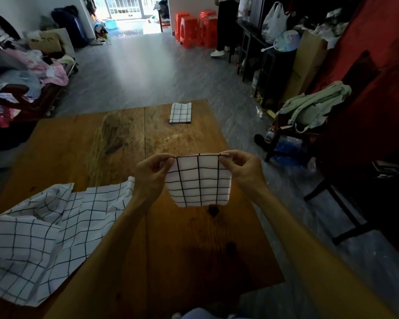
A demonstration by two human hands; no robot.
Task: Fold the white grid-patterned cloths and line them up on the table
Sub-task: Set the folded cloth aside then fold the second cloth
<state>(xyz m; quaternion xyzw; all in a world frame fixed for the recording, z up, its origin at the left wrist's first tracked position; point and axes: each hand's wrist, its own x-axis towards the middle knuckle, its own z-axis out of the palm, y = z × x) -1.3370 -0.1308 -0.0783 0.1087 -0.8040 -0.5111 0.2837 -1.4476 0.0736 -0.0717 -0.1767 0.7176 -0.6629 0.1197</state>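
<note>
Above table (83, 143), both hands pinch folded cloth (198, 180); underside hidden.

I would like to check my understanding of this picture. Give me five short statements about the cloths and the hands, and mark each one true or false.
1. Both hands pinch the top corners of the folded cloth, left hand and right hand. True.
2. The held cloth lies flat on the table. False: it hangs in the air above the table.
3. One finished cloth lies near the far edge. True.
4. The unfolded cloths lie at the person's right. False: they lie at the left.
5. The grid lines are red. False: they are dark.
</note>
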